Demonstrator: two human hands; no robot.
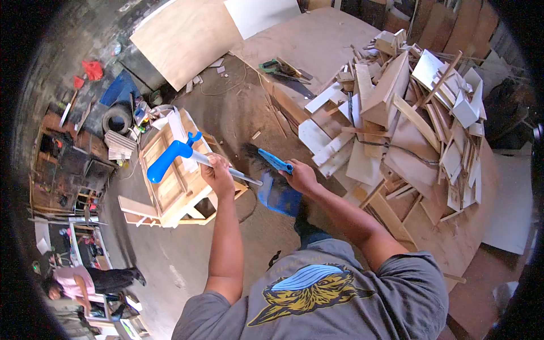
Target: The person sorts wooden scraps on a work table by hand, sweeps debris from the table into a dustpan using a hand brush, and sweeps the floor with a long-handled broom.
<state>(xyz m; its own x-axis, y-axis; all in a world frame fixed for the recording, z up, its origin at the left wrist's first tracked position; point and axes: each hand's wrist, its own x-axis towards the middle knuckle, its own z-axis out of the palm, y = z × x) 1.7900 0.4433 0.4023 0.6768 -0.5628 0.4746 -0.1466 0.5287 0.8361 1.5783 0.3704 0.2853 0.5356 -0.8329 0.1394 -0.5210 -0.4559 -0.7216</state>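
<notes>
My left hand [217, 173] is closed around the pale pole of a long-handled dustpan [249, 178], whose blue grip [169, 161] sticks out up and to the left. Low over the floor, the dustpan's blue scoop [279, 195] lies beyond my right forearm, partly covered by dust. My right hand [300, 177] grips a blue hand brush [274, 160] near its end. The dark bristles of the brush point away from me, just above the scoop in this view.
A large heap of wood offcuts [391, 119] lies on the right. To the left stands a wooden frame [175, 175], with a tyre [117, 119] behind it. Boards [187, 37] lean at the back. Another person [79, 283] bends over at the lower left.
</notes>
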